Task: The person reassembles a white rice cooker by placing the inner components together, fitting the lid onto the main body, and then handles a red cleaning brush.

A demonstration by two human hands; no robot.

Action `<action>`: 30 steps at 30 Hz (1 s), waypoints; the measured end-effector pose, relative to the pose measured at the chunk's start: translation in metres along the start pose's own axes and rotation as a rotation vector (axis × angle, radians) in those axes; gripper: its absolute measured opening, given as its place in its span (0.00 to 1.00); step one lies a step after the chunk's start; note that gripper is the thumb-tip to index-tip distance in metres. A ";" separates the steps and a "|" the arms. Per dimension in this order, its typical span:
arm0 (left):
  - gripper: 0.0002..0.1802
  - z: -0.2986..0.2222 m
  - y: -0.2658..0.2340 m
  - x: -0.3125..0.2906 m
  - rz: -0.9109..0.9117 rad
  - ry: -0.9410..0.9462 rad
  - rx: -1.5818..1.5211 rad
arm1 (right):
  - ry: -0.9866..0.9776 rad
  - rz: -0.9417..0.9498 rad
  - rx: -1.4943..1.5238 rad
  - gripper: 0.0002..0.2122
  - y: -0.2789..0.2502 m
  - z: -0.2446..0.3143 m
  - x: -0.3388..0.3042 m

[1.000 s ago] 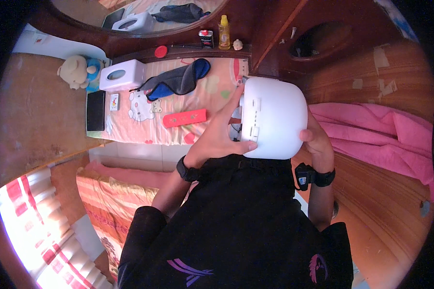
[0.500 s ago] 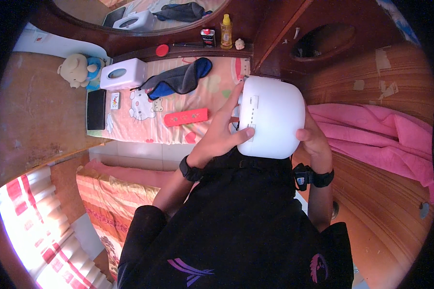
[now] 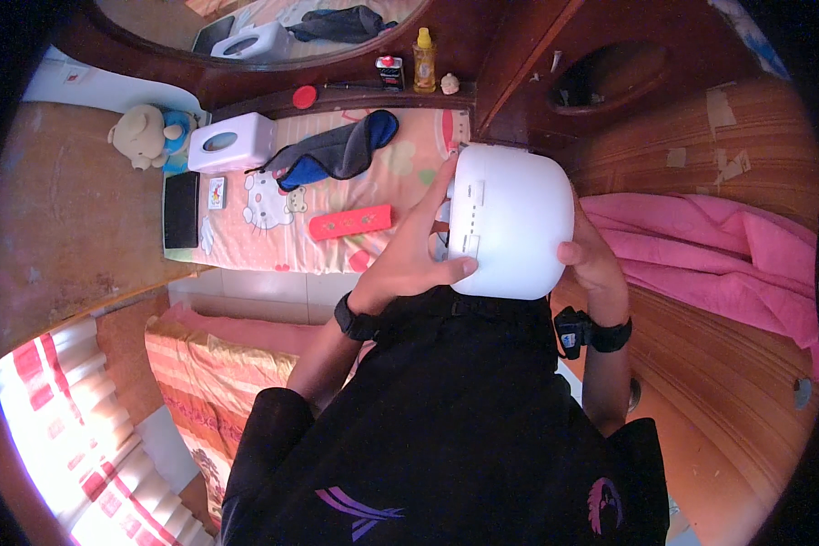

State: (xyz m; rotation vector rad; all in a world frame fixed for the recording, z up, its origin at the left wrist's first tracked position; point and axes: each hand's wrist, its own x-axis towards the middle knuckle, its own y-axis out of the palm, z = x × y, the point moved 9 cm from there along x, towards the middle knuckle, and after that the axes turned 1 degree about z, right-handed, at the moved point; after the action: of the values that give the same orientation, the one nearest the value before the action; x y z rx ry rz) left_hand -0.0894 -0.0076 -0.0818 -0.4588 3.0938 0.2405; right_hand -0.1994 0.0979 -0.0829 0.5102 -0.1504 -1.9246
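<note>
The left hand's [image 3: 403, 267] spread fingers [image 3: 436, 200] and right hand's [image 3: 597, 262] thumb [image 3: 570, 253] grip the white device [image 3: 519, 223] before the black shirt [image 3: 473, 409]; the right's other fingers are hidden. Slackening could let it slip.

1. from here, a black short-sleeved top [image 3: 455, 409].
2. purple swooping stripes [image 3: 359, 511] mark its left, a pink-purple emblem [image 3: 604, 506] its right.
3. black band [image 3: 357, 323] around the left wrist.
4. black strap [image 3: 611, 336] on the right wrist, with a small dark case [image 3: 569, 331].
</note>
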 end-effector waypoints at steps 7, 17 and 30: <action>0.57 -0.001 0.000 -0.001 -0.020 0.017 0.011 | 0.006 -0.022 -0.006 0.48 0.005 0.005 0.000; 0.60 -0.007 0.007 0.001 0.063 0.045 -0.051 | -0.012 0.027 0.028 0.48 0.001 -0.001 0.000; 0.61 -0.005 0.011 0.001 0.088 -0.024 0.057 | 0.006 0.045 0.125 0.44 0.002 0.001 -0.006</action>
State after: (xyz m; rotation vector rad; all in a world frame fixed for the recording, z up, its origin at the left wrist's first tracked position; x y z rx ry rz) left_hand -0.0938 0.0016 -0.0756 -0.3163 3.0916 0.1561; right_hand -0.1961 0.1027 -0.0791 0.5903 -0.2775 -1.8779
